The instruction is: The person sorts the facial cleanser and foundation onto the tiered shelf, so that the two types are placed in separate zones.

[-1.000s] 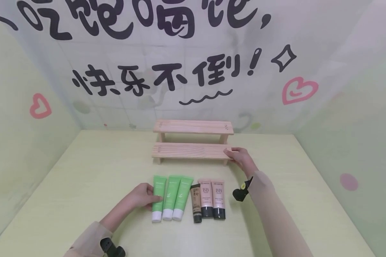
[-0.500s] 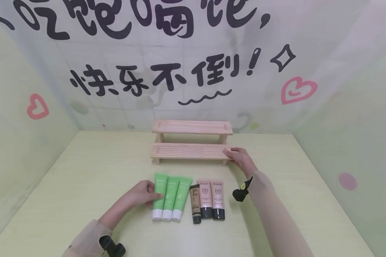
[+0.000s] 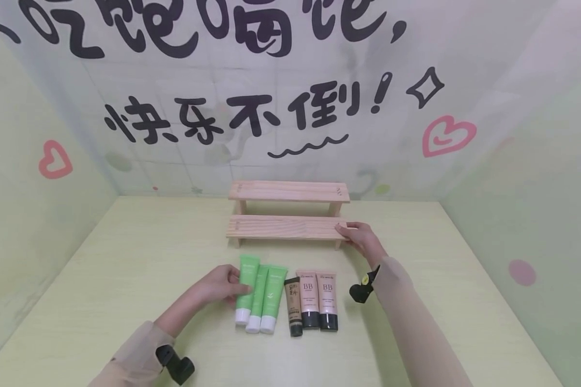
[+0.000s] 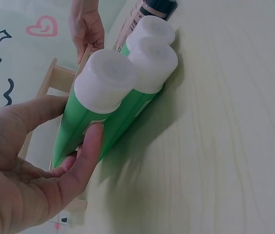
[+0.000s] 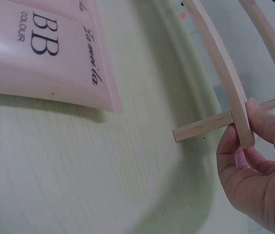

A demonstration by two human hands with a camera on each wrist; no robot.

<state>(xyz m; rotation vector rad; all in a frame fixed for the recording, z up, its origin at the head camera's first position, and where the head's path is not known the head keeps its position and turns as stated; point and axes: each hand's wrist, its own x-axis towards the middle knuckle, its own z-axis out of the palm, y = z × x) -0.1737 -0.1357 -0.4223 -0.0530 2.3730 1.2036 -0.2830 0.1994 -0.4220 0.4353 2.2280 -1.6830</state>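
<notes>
My left hand (image 3: 222, 285) pinches the leftmost green tube (image 3: 247, 279) between thumb and fingers. In the left wrist view this held tube (image 4: 81, 117) has its white cap toward the camera and is lifted above the other green tubes. Two more green tubes (image 3: 275, 293) lie just right of it, the nearer one partly covered. With thumb on top and fingers beneath, my right hand (image 3: 363, 237) grips the right end of the lower board of a two-step wooden rack (image 3: 281, 228). The right wrist view shows the thumb and fingers around the board's end (image 5: 245, 131).
Right of the green tubes lie a small brown tube (image 3: 294, 306) and two pink BB cream tubes (image 3: 318, 293) with black caps. The rack's upper step (image 3: 290, 191) stands close to the printed back wall (image 3: 198, 166). Side walls (image 3: 528, 215) border the table (image 3: 140, 258).
My left hand has picked up the leftmost green tube and moved it up and slightly right, over the edge of its neighbour. My right hand stays on the rack.
</notes>
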